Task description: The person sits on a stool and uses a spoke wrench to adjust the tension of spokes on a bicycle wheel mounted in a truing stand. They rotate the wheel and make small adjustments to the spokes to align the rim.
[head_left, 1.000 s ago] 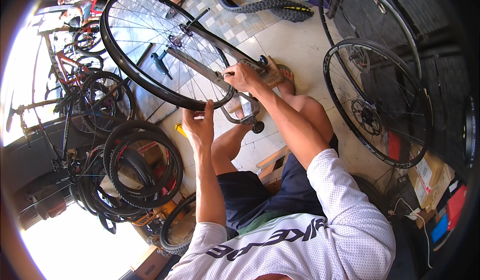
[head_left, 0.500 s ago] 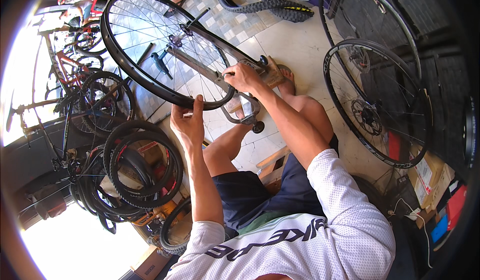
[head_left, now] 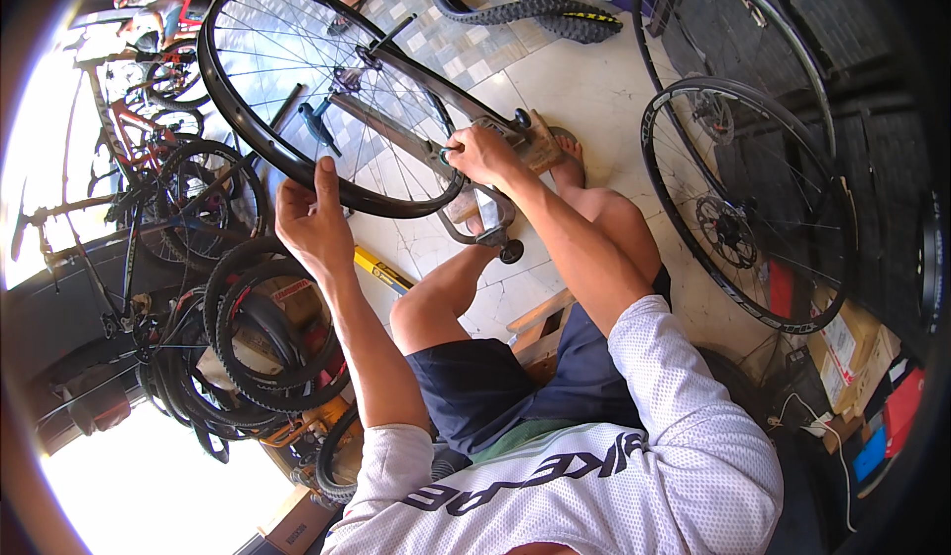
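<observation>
Your bicycle wheel (head_left: 347, 80) sits in the truing stand (head_left: 475, 111) before you; your left hand (head_left: 315, 220) pinches its rim (head_left: 386, 204). Your right hand (head_left: 482, 156) curls beside it, gripping what I cannot tell. A blue T-handled tool (head_left: 319, 127) shows past the rim. Stacked tyres (head_left: 226, 307) crowd your left, a narrow yellow object (head_left: 380, 269) lies nearby, and two wheels (head_left: 728, 231) stand right.

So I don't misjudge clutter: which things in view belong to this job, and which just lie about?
Seem part of the job:
black-rimmed wheel, left hand at its rim
metal stand holding it, right hand close by

Seem just lying about:
pile of tyres, left
knobby tyre on the floor
two wheels, right
</observation>
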### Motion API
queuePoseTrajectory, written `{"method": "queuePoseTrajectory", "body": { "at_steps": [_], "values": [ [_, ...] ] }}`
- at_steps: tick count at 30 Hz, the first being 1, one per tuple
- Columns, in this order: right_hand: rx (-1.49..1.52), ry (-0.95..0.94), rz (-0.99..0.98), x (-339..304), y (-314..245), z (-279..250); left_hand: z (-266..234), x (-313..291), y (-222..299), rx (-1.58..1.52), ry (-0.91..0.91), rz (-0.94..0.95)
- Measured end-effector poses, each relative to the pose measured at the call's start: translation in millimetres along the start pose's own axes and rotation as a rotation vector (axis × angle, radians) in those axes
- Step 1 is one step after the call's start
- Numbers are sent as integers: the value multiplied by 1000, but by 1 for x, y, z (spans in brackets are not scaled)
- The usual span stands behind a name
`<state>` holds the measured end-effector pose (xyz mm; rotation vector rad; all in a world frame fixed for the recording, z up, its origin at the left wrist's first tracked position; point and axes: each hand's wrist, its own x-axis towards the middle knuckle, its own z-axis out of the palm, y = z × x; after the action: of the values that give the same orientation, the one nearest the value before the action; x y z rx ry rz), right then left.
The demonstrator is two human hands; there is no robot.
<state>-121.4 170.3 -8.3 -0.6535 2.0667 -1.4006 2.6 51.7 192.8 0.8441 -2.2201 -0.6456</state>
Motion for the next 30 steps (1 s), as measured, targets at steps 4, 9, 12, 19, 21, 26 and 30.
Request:
{"method": "queuePoseTrajectory", "body": {
  "at_steps": [4,9,12,19,21,26,30],
  "values": [
    [1,-6,-50,-2,1,2,-2,6,9,-46,15,-45],
    [-3,-30,-11,-1,4,3,-1,3,0,-348,17,-77],
    [-5,-39,11,-3,7,8,2,-3,-38,-674,-38,-297],
    [10,-27,55,6,31,27,76,-31,-147,-568,-400,-598],
    [-1,1,55,9,37,32,100,-36,-162,-595,-543,-677],
    [-6,16,80,17,44,37,133,-34,-168,-630,-700,-718],
    [12,-30,66,20,45,38,142,-31,-165,-483,-719,-615]
  ]
}}
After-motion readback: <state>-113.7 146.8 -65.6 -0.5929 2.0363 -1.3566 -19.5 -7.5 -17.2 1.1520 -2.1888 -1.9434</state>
